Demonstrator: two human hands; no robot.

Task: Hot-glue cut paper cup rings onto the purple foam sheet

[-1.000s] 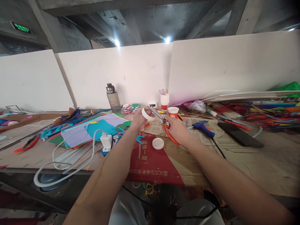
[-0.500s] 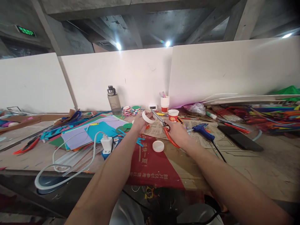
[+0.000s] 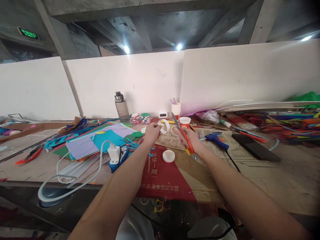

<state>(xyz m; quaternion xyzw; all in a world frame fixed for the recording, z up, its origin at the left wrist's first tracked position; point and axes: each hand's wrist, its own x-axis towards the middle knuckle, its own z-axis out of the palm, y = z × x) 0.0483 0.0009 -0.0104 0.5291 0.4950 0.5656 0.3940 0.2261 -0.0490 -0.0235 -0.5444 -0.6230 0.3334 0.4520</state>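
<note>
Between the fingers of my left hand (image 3: 152, 132) is a white paper ring (image 3: 164, 126), held above the cardboard by its left side. My right hand (image 3: 191, 139) grips red-handled scissors (image 3: 186, 138), their blades close together and pointing up and away. A white round lid-like disc (image 3: 168, 156) lies on the red printed cardboard (image 3: 162, 180), below and between my hands. Just beyond my right hand stands a red and white paper cup (image 3: 185, 122). Green paper circles (image 3: 136, 134) and blue paper strips (image 3: 130, 143) lie left of my left hand.
Coloured paper sheets (image 3: 85, 145), a white charger with cable (image 3: 114, 153) and a water bottle (image 3: 121, 108) are on the left. A blue glue gun (image 3: 218, 141), a black phone (image 3: 256, 147) and several bright pipe cleaners (image 3: 295, 130) occupy the right. White boards (image 3: 125, 80) stand behind.
The scissors have come away from the ring and turned more upright, toward the right. My left hand has turned, and the white ring now faces differently, slightly farther right.
</note>
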